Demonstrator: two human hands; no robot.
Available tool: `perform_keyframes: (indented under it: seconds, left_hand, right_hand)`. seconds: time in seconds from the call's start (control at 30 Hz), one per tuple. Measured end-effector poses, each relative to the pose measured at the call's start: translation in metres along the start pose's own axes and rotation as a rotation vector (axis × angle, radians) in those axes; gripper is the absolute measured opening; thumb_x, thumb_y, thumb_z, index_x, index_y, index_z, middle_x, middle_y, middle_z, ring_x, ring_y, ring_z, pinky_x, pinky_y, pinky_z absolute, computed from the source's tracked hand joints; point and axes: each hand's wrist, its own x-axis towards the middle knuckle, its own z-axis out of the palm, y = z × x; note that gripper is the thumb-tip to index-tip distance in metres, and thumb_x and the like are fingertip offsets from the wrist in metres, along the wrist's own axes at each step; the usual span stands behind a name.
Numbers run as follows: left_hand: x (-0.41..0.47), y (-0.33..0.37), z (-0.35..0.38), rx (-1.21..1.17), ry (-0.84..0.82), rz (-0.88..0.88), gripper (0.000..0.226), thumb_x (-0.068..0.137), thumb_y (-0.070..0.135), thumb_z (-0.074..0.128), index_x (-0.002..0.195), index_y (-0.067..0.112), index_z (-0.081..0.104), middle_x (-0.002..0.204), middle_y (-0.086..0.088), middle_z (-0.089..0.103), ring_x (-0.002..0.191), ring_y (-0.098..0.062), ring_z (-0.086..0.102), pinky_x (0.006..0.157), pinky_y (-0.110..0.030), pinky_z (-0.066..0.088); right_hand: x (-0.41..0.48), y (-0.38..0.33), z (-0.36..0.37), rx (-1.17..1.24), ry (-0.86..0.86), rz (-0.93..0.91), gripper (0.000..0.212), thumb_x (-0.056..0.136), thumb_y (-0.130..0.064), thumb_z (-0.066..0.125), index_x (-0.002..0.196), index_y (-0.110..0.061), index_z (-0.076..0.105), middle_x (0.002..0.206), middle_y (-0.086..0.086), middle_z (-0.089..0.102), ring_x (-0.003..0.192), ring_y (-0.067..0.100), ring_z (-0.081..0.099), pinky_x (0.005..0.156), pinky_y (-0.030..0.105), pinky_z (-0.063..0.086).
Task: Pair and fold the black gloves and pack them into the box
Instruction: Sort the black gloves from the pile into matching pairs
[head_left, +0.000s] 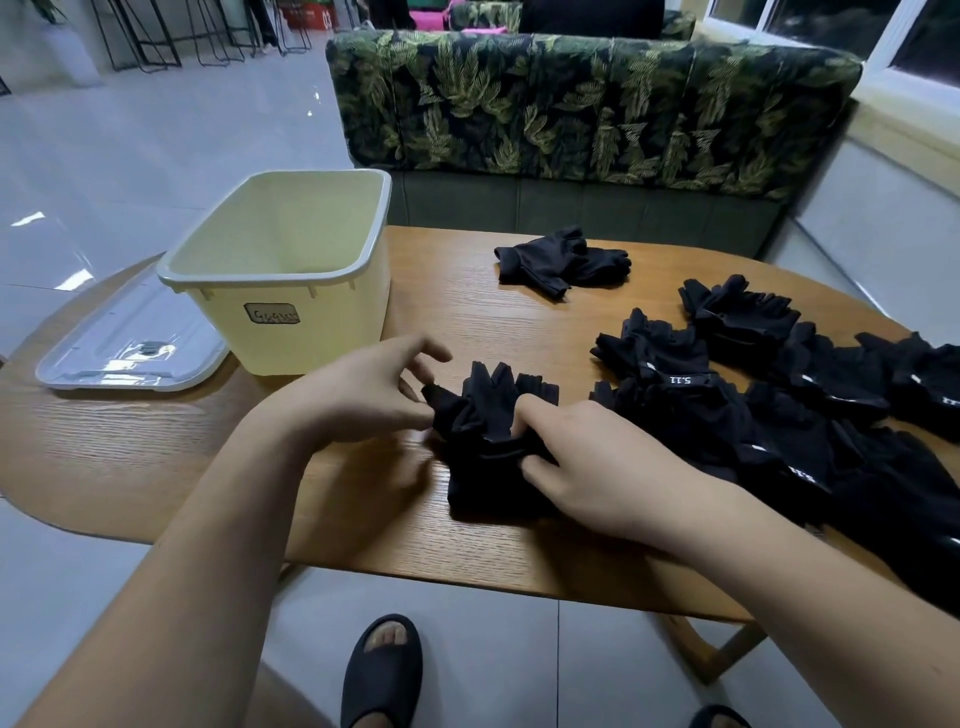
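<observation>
On wooden desk (467, 322): at left, open pale yellow box (332, 332), grey lid (130, 348) flat beside it. At right, heap of black gloves (810, 415); separate bundle (561, 260) far centre. Near centre, stacked gloves (488, 415), pinched by left hand (358, 395), gripped by right hand (597, 462) with curled fingers.

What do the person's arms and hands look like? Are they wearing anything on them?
The left arm and right arm show no sleeves anywhere in the picture. The left hand and right hand are uncovered too, with no ring, watch or bracelet in sight. Neither hand wears any of the black gloves.
</observation>
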Motion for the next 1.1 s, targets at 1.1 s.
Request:
perform_keyframes:
  seconds: [1.1]
  left_hand:
    - [0.005,-0.008,-0.001,-0.454,-0.192,-0.108,0.056,0.09,-0.002,0.078,0.135,0.024,0.057,0.09,-0.009,0.077,0.083,-0.022,0.076,0.061,-0.024,0.057]
  right_hand:
    - [-0.014,-0.005,0.016,-0.155,0.039,-0.034,0.041,0.112,-0.024,0.04,0.15,-0.037,0.043,0.14,-0.009,0.065,0.126,0.025,0.06,0.095,0.045,0.054]
